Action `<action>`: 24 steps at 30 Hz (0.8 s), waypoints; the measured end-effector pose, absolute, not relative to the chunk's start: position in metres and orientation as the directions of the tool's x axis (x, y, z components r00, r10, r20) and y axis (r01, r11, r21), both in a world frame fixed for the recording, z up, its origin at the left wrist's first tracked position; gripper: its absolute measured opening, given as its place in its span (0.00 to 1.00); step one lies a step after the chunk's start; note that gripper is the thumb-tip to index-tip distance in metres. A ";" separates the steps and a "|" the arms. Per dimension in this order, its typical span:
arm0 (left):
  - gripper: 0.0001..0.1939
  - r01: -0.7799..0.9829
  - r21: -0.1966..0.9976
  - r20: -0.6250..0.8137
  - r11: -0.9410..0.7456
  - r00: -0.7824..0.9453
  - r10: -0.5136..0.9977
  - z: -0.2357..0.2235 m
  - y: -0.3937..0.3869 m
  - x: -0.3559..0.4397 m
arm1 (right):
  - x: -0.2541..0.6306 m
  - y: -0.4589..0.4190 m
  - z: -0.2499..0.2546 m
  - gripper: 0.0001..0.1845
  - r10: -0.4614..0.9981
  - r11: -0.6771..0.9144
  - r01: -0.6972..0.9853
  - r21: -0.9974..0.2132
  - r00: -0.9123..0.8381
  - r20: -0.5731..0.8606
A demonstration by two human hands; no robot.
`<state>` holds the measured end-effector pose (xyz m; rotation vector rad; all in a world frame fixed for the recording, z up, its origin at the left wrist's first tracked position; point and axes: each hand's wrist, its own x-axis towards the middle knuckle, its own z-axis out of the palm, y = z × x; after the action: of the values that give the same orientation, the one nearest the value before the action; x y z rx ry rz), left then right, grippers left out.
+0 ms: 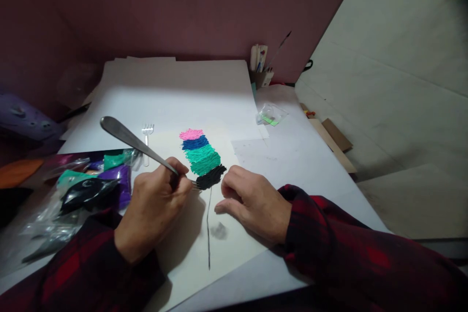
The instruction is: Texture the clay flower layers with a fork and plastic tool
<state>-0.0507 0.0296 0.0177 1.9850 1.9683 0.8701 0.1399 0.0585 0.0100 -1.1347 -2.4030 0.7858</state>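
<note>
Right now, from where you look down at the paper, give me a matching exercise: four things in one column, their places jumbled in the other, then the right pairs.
Things
1. Metal fork
2. Pink band
3. Black band
4. Purple packet

Places
A. At the near end of the coloured strip
B. Among the plastic bags
C. Gripped in the left hand
D. At the far end of the coloured strip

Pairs: 1-C, 2-D, 3-A, 4-B
</note>
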 end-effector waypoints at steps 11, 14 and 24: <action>0.05 0.841 0.534 0.350 -0.087 -0.126 0.928 0.018 0.032 -0.053 | 0.141 0.058 0.010 0.15 0.790 0.522 0.576 -0.629 -0.605 0.102; 0.06 0.839 0.534 0.349 -0.104 -0.106 0.931 0.016 0.034 -0.053 | 0.141 0.057 0.010 0.15 0.790 0.522 0.576 -0.629 -0.605 0.101; 0.05 0.845 0.504 0.359 -0.180 -0.016 0.933 0.012 0.034 -0.052 | 0.141 0.058 0.008 0.15 0.789 0.525 0.569 -0.633 -0.604 0.111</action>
<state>-0.0517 0.0344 0.0123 2.1016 1.9164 0.9646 0.1409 0.0580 0.0084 -1.1179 -2.3829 0.7842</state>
